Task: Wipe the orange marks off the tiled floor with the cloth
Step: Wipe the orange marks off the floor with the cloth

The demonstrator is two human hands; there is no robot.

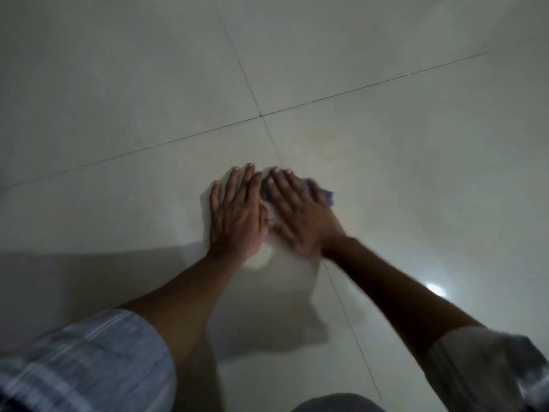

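Cloth (326, 195): purple, bunched, on the tiled floor (118, 114) just right of a grout line, mostly hidden; long axis not discernible. Right hand (300, 215): flat on the cloth, fingers straight, pointing up-left. Left hand (236, 212): flat on the tile just beside it, fingers extended, holding nothing. Right hand motion-blurred.
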